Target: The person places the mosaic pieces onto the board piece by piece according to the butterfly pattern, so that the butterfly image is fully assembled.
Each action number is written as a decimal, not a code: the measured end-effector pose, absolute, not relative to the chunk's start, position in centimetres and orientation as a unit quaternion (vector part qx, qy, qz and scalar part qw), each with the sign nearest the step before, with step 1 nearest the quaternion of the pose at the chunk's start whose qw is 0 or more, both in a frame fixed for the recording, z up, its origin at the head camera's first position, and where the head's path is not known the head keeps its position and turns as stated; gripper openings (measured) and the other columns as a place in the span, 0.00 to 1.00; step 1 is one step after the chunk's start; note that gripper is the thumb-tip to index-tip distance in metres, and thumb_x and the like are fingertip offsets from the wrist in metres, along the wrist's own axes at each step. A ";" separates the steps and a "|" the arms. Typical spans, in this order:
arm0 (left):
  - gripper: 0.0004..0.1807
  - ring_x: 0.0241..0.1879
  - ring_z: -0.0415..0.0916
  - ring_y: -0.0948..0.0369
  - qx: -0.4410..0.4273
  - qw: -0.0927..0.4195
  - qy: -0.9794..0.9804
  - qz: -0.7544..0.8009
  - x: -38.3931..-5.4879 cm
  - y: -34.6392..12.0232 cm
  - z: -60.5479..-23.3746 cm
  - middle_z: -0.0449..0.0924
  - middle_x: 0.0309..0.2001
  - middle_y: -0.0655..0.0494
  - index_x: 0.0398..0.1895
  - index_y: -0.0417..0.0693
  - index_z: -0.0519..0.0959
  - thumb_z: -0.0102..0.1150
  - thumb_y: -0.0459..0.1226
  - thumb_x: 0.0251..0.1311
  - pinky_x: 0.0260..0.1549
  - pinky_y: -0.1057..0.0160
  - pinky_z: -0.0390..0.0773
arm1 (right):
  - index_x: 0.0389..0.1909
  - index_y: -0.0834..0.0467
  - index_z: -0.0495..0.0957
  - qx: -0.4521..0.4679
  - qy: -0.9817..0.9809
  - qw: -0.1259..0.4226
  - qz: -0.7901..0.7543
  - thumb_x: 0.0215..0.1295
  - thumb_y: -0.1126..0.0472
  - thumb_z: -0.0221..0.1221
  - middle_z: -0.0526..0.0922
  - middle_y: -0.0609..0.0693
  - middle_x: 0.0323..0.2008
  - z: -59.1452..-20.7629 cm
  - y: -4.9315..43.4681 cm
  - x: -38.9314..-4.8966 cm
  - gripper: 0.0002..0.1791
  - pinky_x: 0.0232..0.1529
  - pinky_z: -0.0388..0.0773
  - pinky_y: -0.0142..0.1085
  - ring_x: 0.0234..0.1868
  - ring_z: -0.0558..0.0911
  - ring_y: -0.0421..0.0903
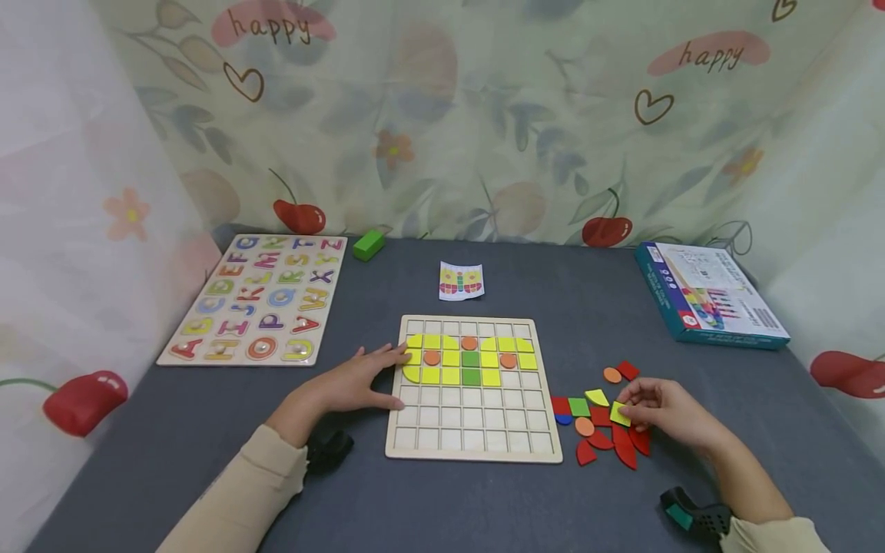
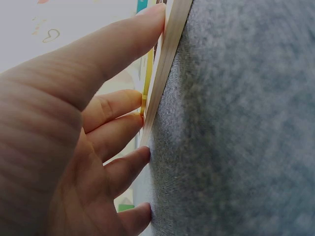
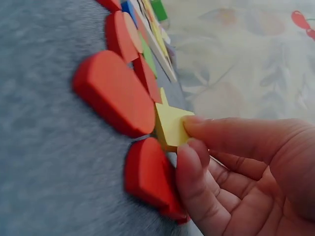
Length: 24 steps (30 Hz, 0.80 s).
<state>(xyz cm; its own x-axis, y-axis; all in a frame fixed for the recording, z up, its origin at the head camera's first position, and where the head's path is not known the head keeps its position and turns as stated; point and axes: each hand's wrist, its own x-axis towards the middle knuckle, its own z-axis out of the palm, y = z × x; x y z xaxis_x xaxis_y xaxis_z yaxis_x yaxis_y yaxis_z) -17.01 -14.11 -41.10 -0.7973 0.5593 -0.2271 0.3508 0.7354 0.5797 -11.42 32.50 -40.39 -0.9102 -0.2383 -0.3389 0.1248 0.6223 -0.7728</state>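
The left hand [image 1: 353, 382] is resting, fingers spread, against the left edge of a gridded board [image 1: 472, 419]. Right of the board, red pieces [image 1: 624, 448] are lying loose; beside them the right hand [image 1: 665, 409] is pinching a yellow piece [image 1: 620, 415], possibly touching a red one.

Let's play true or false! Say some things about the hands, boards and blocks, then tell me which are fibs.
1. The right hand pinches a yellow tile. True.
2. The green block sits on the alphabet board. False: the green block is beside the alphabet board.
3. The left hand touches the grid board. True.
4. The butterfly card lies under the grid board. False: the butterfly card lies beyond it.
5. Two green tiles are in the grid board. True.
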 end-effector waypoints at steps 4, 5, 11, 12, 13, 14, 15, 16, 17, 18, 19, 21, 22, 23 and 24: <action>0.44 0.74 0.40 0.54 0.250 0.200 0.910 0.263 -17.0 -14.1 -41.1 0.49 0.74 0.57 0.69 0.52 0.61 0.66 0.54 0.49 0.70 0.43 0.34 | 0.48 0.70 0.71 -0.036 0.870 0.208 -0.445 0.64 0.55 0.57 0.78 0.53 0.34 -40.1 32.3 -12.1 0.22 0.33 0.80 0.32 0.28 0.78 0.42; 0.44 0.74 0.39 0.54 0.250 0.201 0.910 0.263 -17.0 -14.1 -41.1 0.49 0.74 0.57 0.69 0.52 0.61 0.66 0.54 0.49 0.70 0.43 0.34 | 0.48 0.70 0.71 -0.039 0.870 0.205 -0.446 0.64 0.55 0.57 0.78 0.53 0.34 -40.1 32.2 -12.2 0.22 0.33 0.80 0.32 0.28 0.78 0.42; 0.44 0.74 0.40 0.54 0.247 0.197 0.911 0.266 -17.1 -14.2 -41.2 0.49 0.73 0.57 0.69 0.52 0.61 0.66 0.53 0.49 0.70 0.43 0.34 | 0.47 0.69 0.71 -0.060 0.871 0.199 -0.445 0.64 0.54 0.57 0.79 0.55 0.35 -39.6 30.9 -13.5 0.22 0.34 0.80 0.32 0.29 0.78 0.43; 0.44 0.74 0.40 0.54 0.247 0.196 0.911 0.265 -17.1 -14.2 -41.2 0.49 0.73 0.57 0.69 0.52 0.61 0.66 0.53 0.49 0.70 0.43 0.34 | 0.47 0.69 0.71 -0.062 0.870 0.200 -0.446 0.64 0.54 0.57 0.79 0.55 0.34 -39.5 30.6 -13.8 0.22 0.34 0.80 0.32 0.29 0.78 0.43; 0.44 0.74 0.40 0.54 0.247 0.196 0.911 0.264 -17.1 -14.2 -41.2 0.49 0.74 0.58 0.69 0.53 0.61 0.66 0.53 0.49 0.70 0.44 0.34 | 0.47 0.69 0.72 -0.065 0.869 0.202 -0.448 0.64 0.54 0.58 0.79 0.55 0.34 -39.4 30.3 -14.0 0.22 0.34 0.80 0.32 0.29 0.78 0.44; 0.44 0.74 0.40 0.54 0.249 0.195 0.912 0.263 -17.1 -14.2 -41.2 0.49 0.74 0.58 0.69 0.53 0.61 0.66 0.54 0.49 0.70 0.44 0.34 | 0.47 0.69 0.72 -0.067 0.868 0.203 -0.449 0.64 0.54 0.58 0.79 0.55 0.34 -39.4 30.0 -14.2 0.22 0.34 0.80 0.33 0.29 0.78 0.44; 0.44 0.74 0.40 0.54 0.249 0.195 0.911 0.263 -17.2 -14.2 -41.2 0.49 0.74 0.58 0.69 0.53 0.61 0.66 0.54 0.49 0.70 0.43 0.34 | 0.46 0.69 0.72 -0.070 0.866 0.205 -0.451 0.63 0.54 0.58 0.79 0.55 0.33 -39.4 29.7 -14.5 0.21 0.34 0.80 0.33 0.29 0.78 0.44; 0.44 0.74 0.40 0.54 0.250 0.195 0.911 0.262 -17.2 -14.2 -41.2 0.49 0.74 0.58 0.69 0.52 0.61 0.66 0.54 0.49 0.70 0.43 0.34 | 0.46 0.69 0.73 -0.073 0.864 0.208 -0.452 0.63 0.54 0.59 0.79 0.55 0.33 -39.4 29.4 -14.7 0.21 0.34 0.80 0.33 0.29 0.78 0.44; 0.44 0.74 0.40 0.54 0.251 0.196 0.911 0.262 -17.2 -14.2 -41.2 0.49 0.74 0.58 0.69 0.52 0.61 0.66 0.54 0.49 0.70 0.43 0.34 | 0.45 0.69 0.73 -0.080 0.863 0.210 -0.452 0.63 0.55 0.59 0.79 0.56 0.33 -39.5 29.1 -14.9 0.20 0.33 0.80 0.33 0.29 0.78 0.43; 0.44 0.74 0.40 0.54 0.251 0.197 0.911 0.262 -17.2 -14.1 -41.2 0.49 0.74 0.57 0.69 0.52 0.61 0.66 0.54 0.49 0.70 0.43 0.34 | 0.45 0.69 0.73 -0.085 0.862 0.212 -0.452 0.63 0.55 0.59 0.79 0.56 0.32 -39.5 28.8 -15.1 0.20 0.33 0.81 0.33 0.28 0.78 0.43; 0.44 0.74 0.40 0.54 0.251 0.198 0.911 0.262 -17.2 -14.1 -41.2 0.49 0.74 0.57 0.69 0.52 0.61 0.66 0.54 0.49 0.70 0.43 0.34 | 0.44 0.69 0.74 -0.092 0.862 0.214 -0.451 0.63 0.55 0.59 0.79 0.55 0.32 -39.6 28.5 -15.4 0.20 0.33 0.81 0.33 0.28 0.78 0.43; 0.44 0.74 0.39 0.54 0.250 0.200 0.910 0.264 -17.1 -14.1 -41.1 0.49 0.74 0.57 0.69 0.52 0.61 0.66 0.54 0.49 0.70 0.43 0.34 | 0.43 0.69 0.74 -0.100 0.858 0.220 -0.453 0.62 0.56 0.59 0.79 0.55 0.32 -39.9 27.9 -15.8 0.19 0.33 0.81 0.33 0.28 0.78 0.42; 0.44 0.74 0.39 0.54 0.250 0.200 0.910 0.264 -17.1 -14.2 -41.1 0.49 0.74 0.57 0.69 0.52 0.61 0.66 0.54 0.49 0.70 0.43 0.34 | 0.43 0.69 0.74 -0.103 0.856 0.223 -0.455 0.62 0.56 0.60 0.79 0.54 0.32 -40.0 27.5 -16.1 0.19 0.33 0.81 0.33 0.28 0.78 0.42; 0.44 0.74 0.39 0.54 0.249 0.200 0.910 0.265 -17.1 -14.2 -41.1 0.49 0.74 0.57 0.69 0.52 0.61 0.66 0.54 0.49 0.70 0.43 0.33 | 0.43 0.69 0.75 -0.103 0.855 0.225 -0.456 0.62 0.56 0.60 0.79 0.54 0.33 -40.1 27.2 -16.3 0.19 0.33 0.82 0.33 0.28 0.79 0.42; 0.44 0.74 0.39 0.54 0.249 0.199 0.910 0.266 -17.0 -14.2 -41.1 0.49 0.74 0.57 0.69 0.52 0.61 0.66 0.54 0.49 0.70 0.43 0.33 | 0.43 0.68 0.75 -0.103 0.853 0.226 -0.458 0.62 0.56 0.60 0.79 0.54 0.33 -40.1 26.8 -16.5 0.19 0.34 0.82 0.33 0.28 0.79 0.42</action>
<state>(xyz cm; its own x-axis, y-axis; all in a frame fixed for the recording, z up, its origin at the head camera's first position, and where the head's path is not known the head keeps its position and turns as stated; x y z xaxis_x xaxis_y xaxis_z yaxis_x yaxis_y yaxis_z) -17.04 -14.20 -41.06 -0.7965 0.5589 -0.2306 0.3471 0.7350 0.5825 -16.48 26.77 -40.11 -0.8764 -0.3829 -0.2922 0.0320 0.5589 -0.8286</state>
